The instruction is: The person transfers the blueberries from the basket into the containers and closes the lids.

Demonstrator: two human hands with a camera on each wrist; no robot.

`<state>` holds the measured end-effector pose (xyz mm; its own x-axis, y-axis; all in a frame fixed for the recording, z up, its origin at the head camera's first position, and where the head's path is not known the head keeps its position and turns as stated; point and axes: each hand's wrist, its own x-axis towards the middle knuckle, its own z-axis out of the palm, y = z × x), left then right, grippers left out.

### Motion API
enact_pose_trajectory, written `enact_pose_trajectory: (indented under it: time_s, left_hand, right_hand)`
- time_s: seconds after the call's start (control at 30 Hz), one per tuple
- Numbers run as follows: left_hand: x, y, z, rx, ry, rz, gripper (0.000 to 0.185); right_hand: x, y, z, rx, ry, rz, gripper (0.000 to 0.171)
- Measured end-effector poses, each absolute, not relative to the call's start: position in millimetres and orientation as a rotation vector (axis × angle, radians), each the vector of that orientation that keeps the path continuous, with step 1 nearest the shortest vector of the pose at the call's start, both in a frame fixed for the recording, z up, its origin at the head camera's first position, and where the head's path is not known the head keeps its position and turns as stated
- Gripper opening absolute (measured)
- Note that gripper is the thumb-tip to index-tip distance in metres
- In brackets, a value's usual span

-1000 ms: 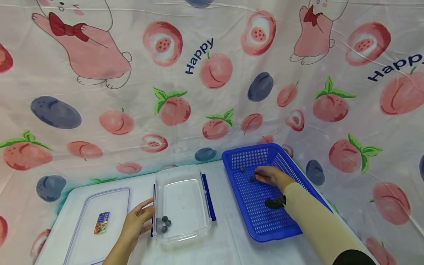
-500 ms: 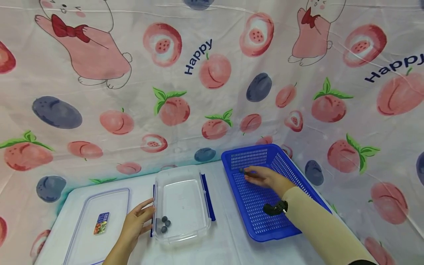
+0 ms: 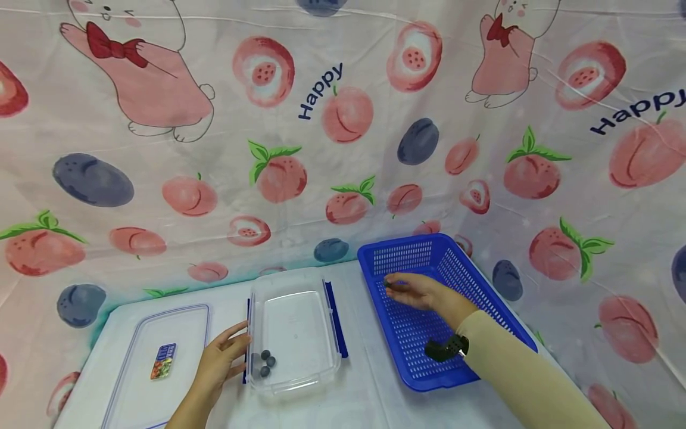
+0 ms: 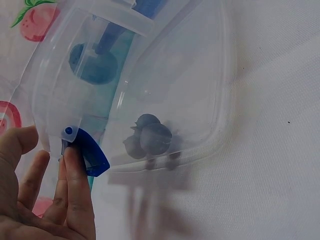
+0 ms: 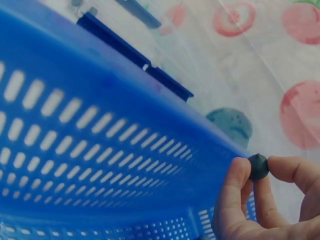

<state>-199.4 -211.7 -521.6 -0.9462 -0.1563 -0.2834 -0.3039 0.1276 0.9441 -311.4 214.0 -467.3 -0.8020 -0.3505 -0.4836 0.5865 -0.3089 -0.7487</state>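
My right hand is over the blue perforated basket, pinching a dark blueberry between thumb and fingertip. In the head view that berry is mostly covered by the fingers. My left hand touches the left side of a clear plastic food container, its fingers mostly straight against a dark blue latch. Several blueberries lie together in the container's near left corner, seen through the wall in the left wrist view.
A clear lid with a blue seal and a small printed label lies on the white table at the left. Another blue latch hangs from the container's right side. A fruit-printed cloth rises behind the table and along its right side.
My right hand has moved left within the basket to where a loose blueberry lay, and is now slightly raised with a berry pinched. The left hand and the container stay put.
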Motion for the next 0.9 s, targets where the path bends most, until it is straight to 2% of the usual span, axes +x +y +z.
enact_pose_trajectory:
  time_s: [0.37,0.8,0.9]
  left_hand:
    - [-199,-210,-522,-0.459,2.276,1.934,0.062]
    - [-203,-213,-520,-0.446,2.277,1.918,0.066]
    - [-205,-214,-520,-0.441,2.277,1.915,0.066]
  right_hand:
    - [-299,204,-465,0.248,1.383,-2.104,0.011]
    - [-286,183,-459,0.163,1.479,-2.106,0.013]
    - [-284,179,-456,0.145,1.474,-2.105,0.019]
